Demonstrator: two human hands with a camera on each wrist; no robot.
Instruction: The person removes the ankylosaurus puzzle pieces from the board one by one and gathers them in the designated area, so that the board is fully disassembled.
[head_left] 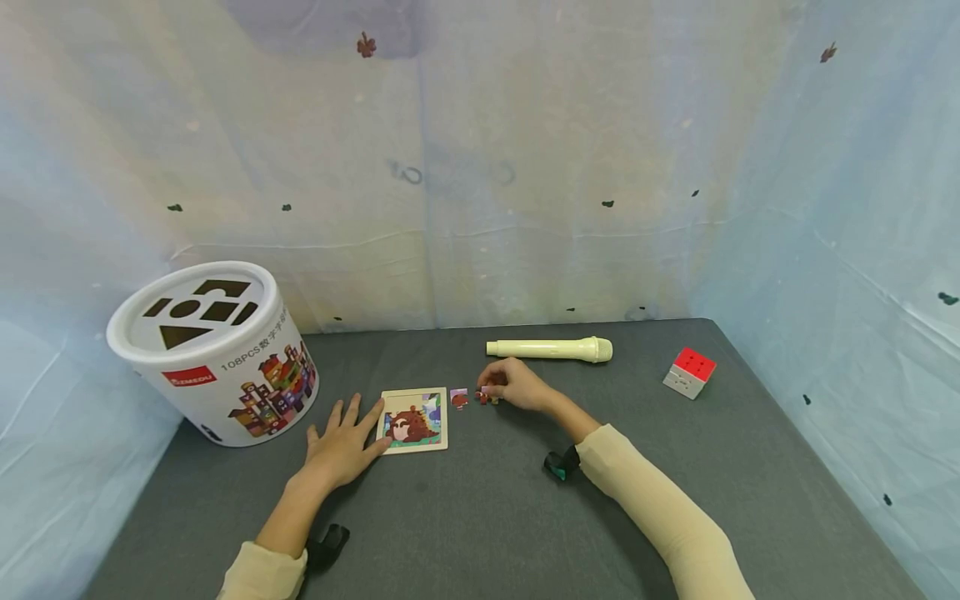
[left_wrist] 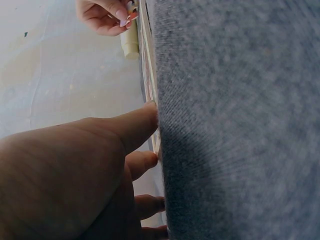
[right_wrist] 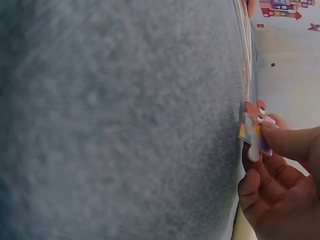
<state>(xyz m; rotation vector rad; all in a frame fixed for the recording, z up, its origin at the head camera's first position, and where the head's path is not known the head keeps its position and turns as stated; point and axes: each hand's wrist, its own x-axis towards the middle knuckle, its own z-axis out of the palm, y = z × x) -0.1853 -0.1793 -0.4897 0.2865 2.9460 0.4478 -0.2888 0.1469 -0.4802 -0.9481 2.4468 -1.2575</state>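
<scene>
Cream sleeves (head_left: pixel 660 517) reach in from the bottom of the frame over a dark grey worktop (head_left: pixel 480 525), black bands (head_left: pixel 327 546) at the wrists. At lower left of center, the left hand (head_left: pixel 341 450) lies with fingers spread, its thumb and a fingertip against a square wooden puzzle tray (head_left: pixel 445 425) picturing a brown bear; it grips nothing. Near the middle of the frame, the right hand (head_left: pixel 517 385) pinches a small puzzle piece (right_wrist: pixel 251 134) between thumb and fingers, the piece's red, yellow and purple print visible in the right wrist view. Between that hand and the tray, just beside the tray's right edge, lies a loose piece (head_left: pixel 459 399) in pink and brown. Behind the right hand rests a pale yellow toy microphone (head_left: pixel 543 349), while a red-topped puzzle cube (head_left: pixel 690 372) sits at right. White tub (head_left: pixel 217 367) with shape-cut lid stands at left, printed with colorful blocks, before pale sheeting (head_left: pixel 480 167) spanning the upper frame.
</scene>
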